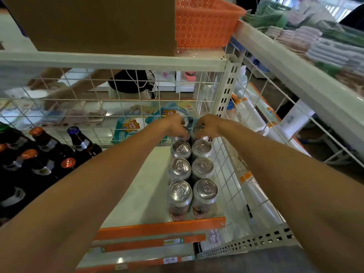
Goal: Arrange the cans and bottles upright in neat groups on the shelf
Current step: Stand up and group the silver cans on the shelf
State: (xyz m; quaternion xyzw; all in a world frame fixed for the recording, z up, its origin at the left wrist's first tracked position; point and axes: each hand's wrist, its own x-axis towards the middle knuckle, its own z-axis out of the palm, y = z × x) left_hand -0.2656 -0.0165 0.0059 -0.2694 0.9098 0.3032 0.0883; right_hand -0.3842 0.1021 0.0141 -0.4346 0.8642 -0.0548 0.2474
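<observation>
Gripping the rear cans (199, 129) (182, 137), both hands (177, 124) (209, 125) partly hide them.

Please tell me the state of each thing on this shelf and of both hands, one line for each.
Left hand: grips the back left can from above.
Right hand: grips the back right can from above.
Six front cans: upright, unopened, in two rows.
Bottles: upright, capped, grouped at the left.
Basket: upright on the upper shelf.

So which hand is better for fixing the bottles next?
Probably the left hand. Each hand grips a can, but the bottles stand on its side of the shelf; the right hand is by the wire wall.
</observation>
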